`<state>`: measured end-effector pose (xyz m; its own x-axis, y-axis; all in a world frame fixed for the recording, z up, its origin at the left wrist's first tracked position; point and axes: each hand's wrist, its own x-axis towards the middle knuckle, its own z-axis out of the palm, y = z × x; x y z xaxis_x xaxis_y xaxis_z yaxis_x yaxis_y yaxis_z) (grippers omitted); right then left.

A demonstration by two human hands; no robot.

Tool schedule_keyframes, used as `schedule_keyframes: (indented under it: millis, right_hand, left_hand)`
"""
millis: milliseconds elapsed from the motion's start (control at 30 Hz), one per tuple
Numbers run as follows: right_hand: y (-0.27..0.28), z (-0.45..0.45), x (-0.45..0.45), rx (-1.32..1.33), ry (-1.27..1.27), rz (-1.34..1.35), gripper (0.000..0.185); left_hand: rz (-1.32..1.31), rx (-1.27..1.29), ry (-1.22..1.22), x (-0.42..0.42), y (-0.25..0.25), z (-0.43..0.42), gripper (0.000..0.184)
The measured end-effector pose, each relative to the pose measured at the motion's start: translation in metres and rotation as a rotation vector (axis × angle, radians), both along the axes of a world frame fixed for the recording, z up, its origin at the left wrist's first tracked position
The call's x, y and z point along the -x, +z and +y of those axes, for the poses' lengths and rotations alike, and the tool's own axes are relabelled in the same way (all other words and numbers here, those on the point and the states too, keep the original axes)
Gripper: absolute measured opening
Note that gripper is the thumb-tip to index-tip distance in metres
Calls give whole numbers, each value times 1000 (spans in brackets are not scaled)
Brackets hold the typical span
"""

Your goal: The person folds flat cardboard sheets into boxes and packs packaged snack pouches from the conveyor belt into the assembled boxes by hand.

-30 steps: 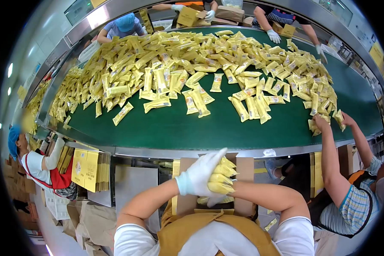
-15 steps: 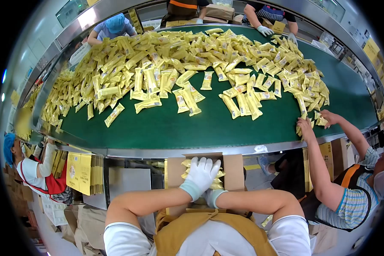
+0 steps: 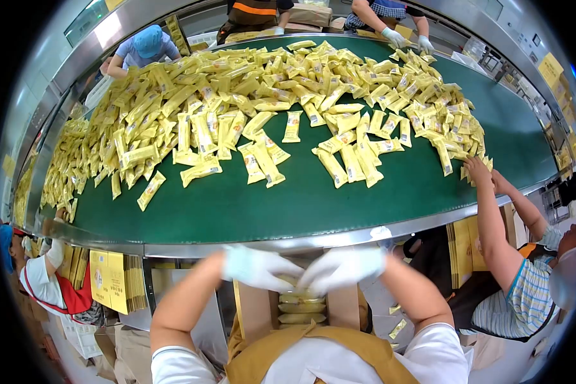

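My left hand [image 3: 262, 267], in a white glove, hangs over the open carton [image 3: 343, 310], its fingers extended and pointing inward. My right hand [image 3: 340, 269], also gloved, is above the carton's right side, fingers stretched toward the left hand. The fingertips come close together over the packets. Neither hand shows anything held. Inside the carton, yellow packets [image 3: 302, 308] lie stacked in a row between the cardboard flaps. Beyond the hands, a large heap of yellow packets [image 3: 224, 96] covers much of the green belt [image 3: 237, 214].
The metal belt edge [image 3: 269, 243] runs just beyond my hands. A co-worker's bare hand [image 3: 477, 171] touches packets at the right. Flat yellow cartons [image 3: 109, 281] stand at the left, others [image 3: 464, 253] at the right. Co-workers stand across the belt and at the far left.
The yellow packets first held in my gloved hands are now in the carton. Both hands have risen off them and spread apart. The view has shifted, and the right co-worker's hands have moved.
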<state>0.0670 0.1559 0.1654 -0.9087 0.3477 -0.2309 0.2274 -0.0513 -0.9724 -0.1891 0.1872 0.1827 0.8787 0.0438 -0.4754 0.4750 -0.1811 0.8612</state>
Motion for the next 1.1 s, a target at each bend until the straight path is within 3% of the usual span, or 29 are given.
schedule_keyframes:
  millis: [33,67,133,167,233,267,333,367,400,467,533,767,900,967,1100]
  right_hand:
    - [-13,24,-34,-157,-243,162,37]
    - [-4,48,-65,-54,-512,82,39]
    - [-31,95,-111,-282,-1148,39,41]
    - [-67,130,-145,-704,-1249,-170,42]
    - [-118,183,-191,-821,-1347,-428,49]
    - [-135,206,-199,-745,-1333,-547,60]
    - [-136,232,-167,-638,-1323,-795,74]
    - [-135,241,-143,-579,-1311,-919,80]
    - [-134,248,-119,-609,-1253,-1022,80]
    - [-122,255,-74,-639,-1181,-1175,78]
    - [-113,249,-44,-737,-1052,-1107,80]
    - [-108,180,7,-1225,-747,-845,75]
    - [-82,135,4,-1126,-512,-781,71]
    - [-101,119,-14,-1281,-491,-697,70]
    - [-108,86,-41,-1281,-533,-704,57]
  left_hand:
    - [-135,167,143,29,11,15,56]
    - [-270,335,289,56,15,30,52]
    - [-370,-45,614,84,5,69,59]
    - [-285,-351,818,85,-12,92,62]
    - [-129,-819,1061,84,-49,138,66]
    - [-67,-978,1107,77,-64,159,67]
    - [84,-1060,1129,58,-108,200,77]
    - [278,-998,1135,35,-97,204,81]
    - [470,-929,1132,9,-82,205,85]
    - [548,-845,1076,-30,-77,203,86]
    - [674,-1044,917,-52,-88,193,82]
    - [385,-1215,574,-1,-103,138,73]
    - [159,-1313,355,61,-105,102,77]
    - [89,-1376,278,82,-107,89,82]
    - [201,-1368,775,91,-117,44,99]
